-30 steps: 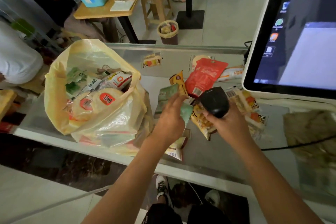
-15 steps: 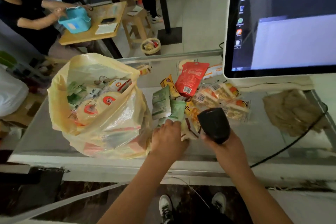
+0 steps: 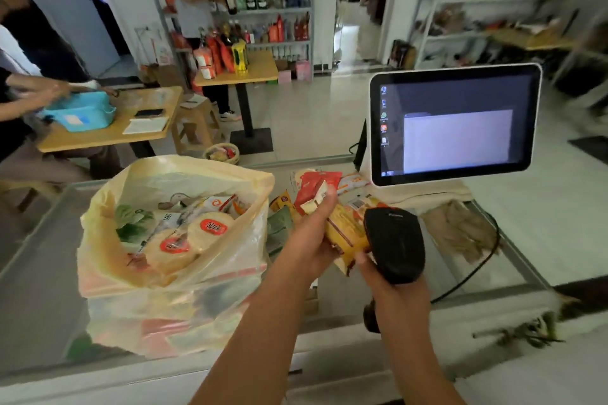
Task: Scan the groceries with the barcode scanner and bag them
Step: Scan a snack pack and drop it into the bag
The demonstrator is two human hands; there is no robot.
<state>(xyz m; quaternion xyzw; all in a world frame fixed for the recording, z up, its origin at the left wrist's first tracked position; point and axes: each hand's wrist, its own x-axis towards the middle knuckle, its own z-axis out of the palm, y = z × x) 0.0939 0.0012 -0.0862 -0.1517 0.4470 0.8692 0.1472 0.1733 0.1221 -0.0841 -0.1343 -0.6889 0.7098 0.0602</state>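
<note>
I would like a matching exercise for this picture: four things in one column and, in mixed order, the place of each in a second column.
1 yellow snack packet
2 barcode scanner
3 blue basket
4 brown cloth

a on the wooden table
b in the right hand
c in the left hand
d on the counter, in front of the screen

Pairs: 1-c, 2-b, 3-a, 4-d

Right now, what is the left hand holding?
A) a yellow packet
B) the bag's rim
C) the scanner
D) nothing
A: the left hand grips the yellow packet, lifted off the counter next to the scanner, which the right hand holds.
</note>
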